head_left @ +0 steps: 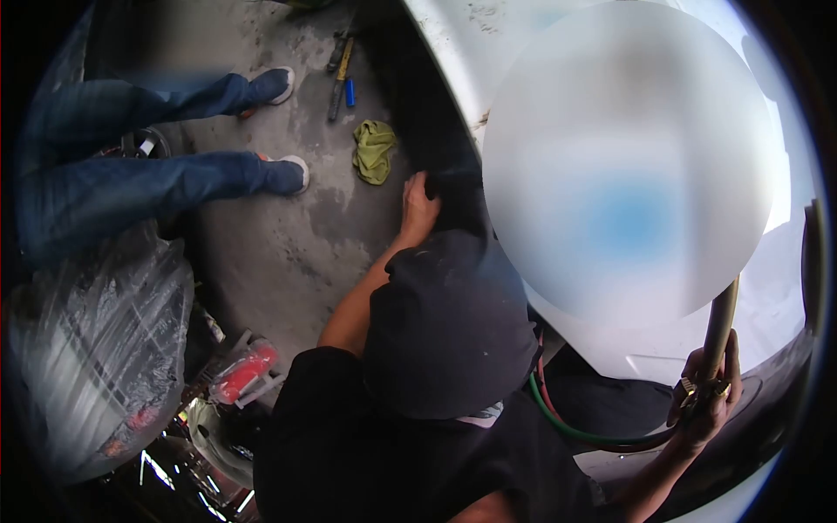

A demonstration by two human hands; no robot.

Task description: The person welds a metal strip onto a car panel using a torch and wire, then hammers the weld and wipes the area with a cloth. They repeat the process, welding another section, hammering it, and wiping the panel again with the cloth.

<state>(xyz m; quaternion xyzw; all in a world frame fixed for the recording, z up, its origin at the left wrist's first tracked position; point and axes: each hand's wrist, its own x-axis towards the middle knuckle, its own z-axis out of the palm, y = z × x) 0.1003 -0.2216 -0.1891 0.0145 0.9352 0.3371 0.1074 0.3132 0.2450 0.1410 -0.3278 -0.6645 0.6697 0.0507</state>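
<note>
Neither my left hand nor my right hand can be made out. Close in front is a co-worker in black, whose head covering [449,322] fills the middle. This person's left hand [420,207] is low beside the white panel [602,349], near a crumpled green cloth [374,152] on the floor; whether it holds anything is hidden. The co-worker's right hand [708,399] grips a brass-coloured torch-like tool [720,327] at its valve end. Green and red hoses [567,425] run near it. A strip of skin at the bottom edge belongs to someone I cannot identify.
Another person's jeans [166,179] and shoes [283,176] are at the left. A yellow-and-black tool [341,78] and a blue cylinder [350,92] lie on the grey floor [270,235]. Clear plastic sheeting [105,349] covers something at lower left. A large round blur hides part of the panel.
</note>
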